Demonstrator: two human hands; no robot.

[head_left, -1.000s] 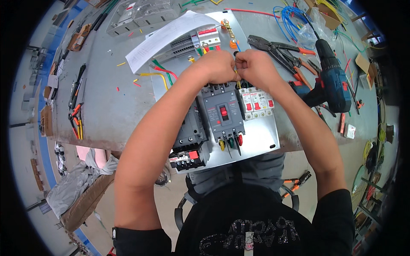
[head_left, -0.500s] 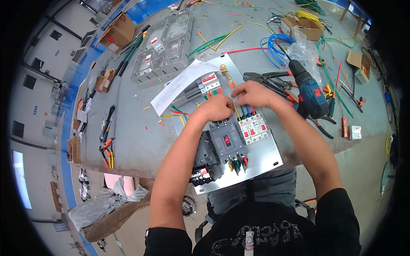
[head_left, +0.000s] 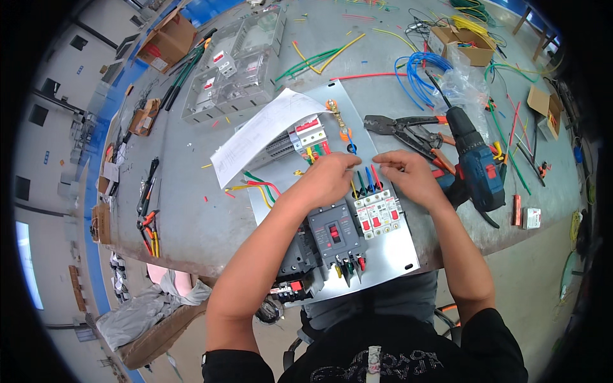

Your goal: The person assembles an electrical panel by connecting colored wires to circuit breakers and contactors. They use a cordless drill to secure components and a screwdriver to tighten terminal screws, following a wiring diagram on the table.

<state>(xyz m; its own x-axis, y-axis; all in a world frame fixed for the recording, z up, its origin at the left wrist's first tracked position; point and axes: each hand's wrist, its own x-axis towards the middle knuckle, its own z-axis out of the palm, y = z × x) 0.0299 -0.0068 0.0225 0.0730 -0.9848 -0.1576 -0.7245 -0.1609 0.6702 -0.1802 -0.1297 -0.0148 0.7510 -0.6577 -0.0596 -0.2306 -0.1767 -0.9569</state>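
Note:
My left hand [head_left: 331,177] lies over the metal mounting plate [head_left: 387,256], its fingers pressed together above the grey moulded-case breaker [head_left: 334,231]; what they hold, if anything, is hidden. Just right of it, my right hand [head_left: 408,175] has its bent fingers apart, close to the tip of a red wire [head_left: 376,176]. Blue, green and yellow wires also stand up from the row of small white breakers [head_left: 377,215] between the hands. Farther up the plate are a white breaker with red switches [head_left: 310,132], a brass terminal bar [head_left: 337,116] and a paper sheet [head_left: 255,137].
Right of the plate lie a crimping tool [head_left: 399,131] and a blue cordless drill [head_left: 474,159]. Clear plastic boxes [head_left: 233,86] stand far left, with pliers [head_left: 150,233] nearer. A blue wire coil [head_left: 418,73] and an open carton [head_left: 476,54] sit at the far right.
My right hand has moved right and nearer to me, away from the left hand. The left hand has shifted slightly down, and the upright wire tips show more clearly between the hands.

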